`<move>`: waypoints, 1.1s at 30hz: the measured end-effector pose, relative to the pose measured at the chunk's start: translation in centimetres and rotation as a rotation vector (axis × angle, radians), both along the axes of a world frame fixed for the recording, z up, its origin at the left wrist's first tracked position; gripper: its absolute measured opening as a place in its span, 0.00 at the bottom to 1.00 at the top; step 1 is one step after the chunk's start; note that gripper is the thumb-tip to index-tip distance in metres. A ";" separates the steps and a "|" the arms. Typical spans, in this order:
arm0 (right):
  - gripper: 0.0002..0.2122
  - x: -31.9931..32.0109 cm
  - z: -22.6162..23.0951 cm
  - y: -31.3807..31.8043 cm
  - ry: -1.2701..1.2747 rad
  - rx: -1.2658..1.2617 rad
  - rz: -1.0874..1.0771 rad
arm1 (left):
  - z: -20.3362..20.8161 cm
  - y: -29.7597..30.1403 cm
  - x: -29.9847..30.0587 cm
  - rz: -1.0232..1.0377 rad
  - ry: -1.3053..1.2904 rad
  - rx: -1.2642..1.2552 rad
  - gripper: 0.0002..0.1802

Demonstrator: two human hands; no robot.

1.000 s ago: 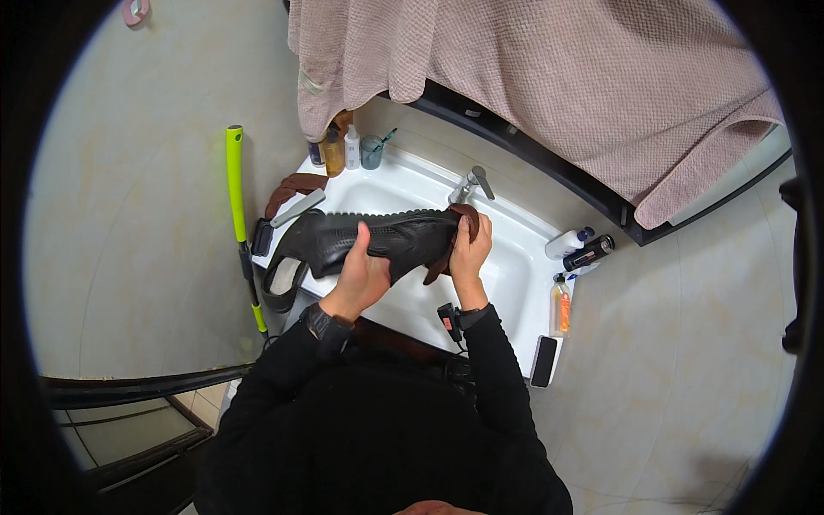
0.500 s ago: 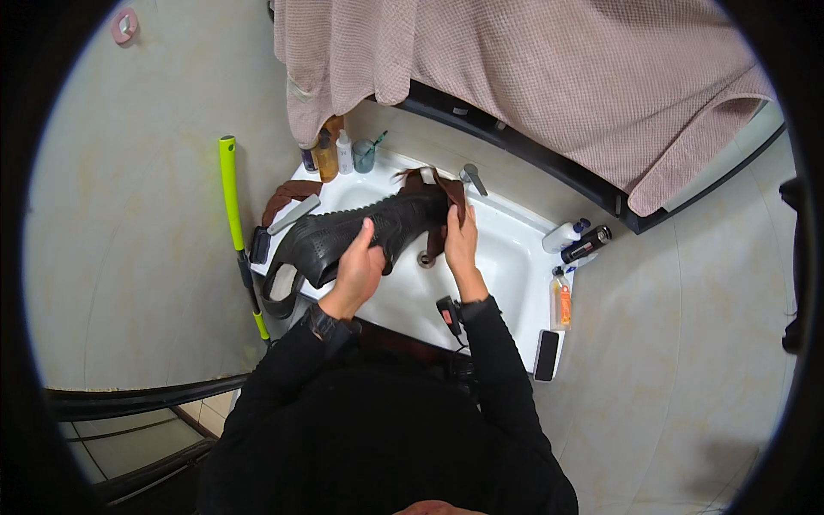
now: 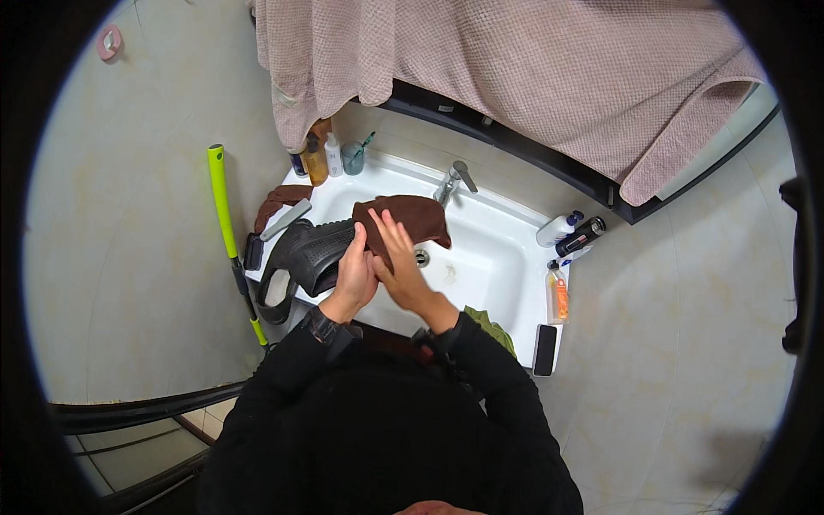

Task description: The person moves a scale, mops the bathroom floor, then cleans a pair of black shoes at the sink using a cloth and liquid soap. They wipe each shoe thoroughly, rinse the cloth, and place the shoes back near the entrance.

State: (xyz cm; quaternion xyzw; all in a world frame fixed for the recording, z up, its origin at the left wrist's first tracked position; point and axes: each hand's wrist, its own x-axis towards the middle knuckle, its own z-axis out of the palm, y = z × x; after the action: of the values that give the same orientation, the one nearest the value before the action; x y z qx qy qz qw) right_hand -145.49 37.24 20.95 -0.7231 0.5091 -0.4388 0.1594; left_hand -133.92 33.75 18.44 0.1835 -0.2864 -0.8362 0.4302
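Note:
A black perforated shoe (image 3: 322, 255) is tilted over the left part of the white sink. My left hand (image 3: 354, 279) grips it from the near side, thumb up along its edge. A brown cloth (image 3: 416, 218) drapes over the shoe's far end and hides it. My right hand (image 3: 402, 268) lies against the cloth with fingers stretched out, its heel close to my left hand. The second black shoe (image 3: 276, 290) rests at the sink's left edge, its pale insole showing.
Around the sink (image 3: 502, 257) stand a faucet (image 3: 455, 180), pump bottles (image 3: 333, 154), a cup (image 3: 353, 158), an orange-labelled bottle (image 3: 558, 293) and a phone (image 3: 544, 350). A green cloth (image 3: 489, 328) hangs by my right forearm. A lime-green pole (image 3: 222, 199) leans at the left.
My right hand has moved left and nearer, from the shoe's far end to beside my left hand. The brown cloth now spreads over that end. The green cloth has come into view.

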 end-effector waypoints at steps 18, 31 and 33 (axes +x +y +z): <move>0.23 -12.6 -0.1 1.6 -1.727 0.181 -0.078 | 0.0 -6.7 6.1 0.017 -0.257 0.161 0.07; 0.30 -2.0 -2.8 3.2 -0.325 0.039 -0.184 | -1.4 -7.3 3.9 0.072 -0.768 -0.499 0.31; 0.30 0.0 -3.6 2.8 0.116 -0.226 -0.077 | -1.4 -6.9 3.1 0.002 -0.562 -0.353 0.22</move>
State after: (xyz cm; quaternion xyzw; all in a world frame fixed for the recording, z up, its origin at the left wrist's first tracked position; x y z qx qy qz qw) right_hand -145.45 40.03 17.37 -0.7406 0.4920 -0.4566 0.0304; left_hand -130.80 26.87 17.07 0.3301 -0.5340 -0.6900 0.3602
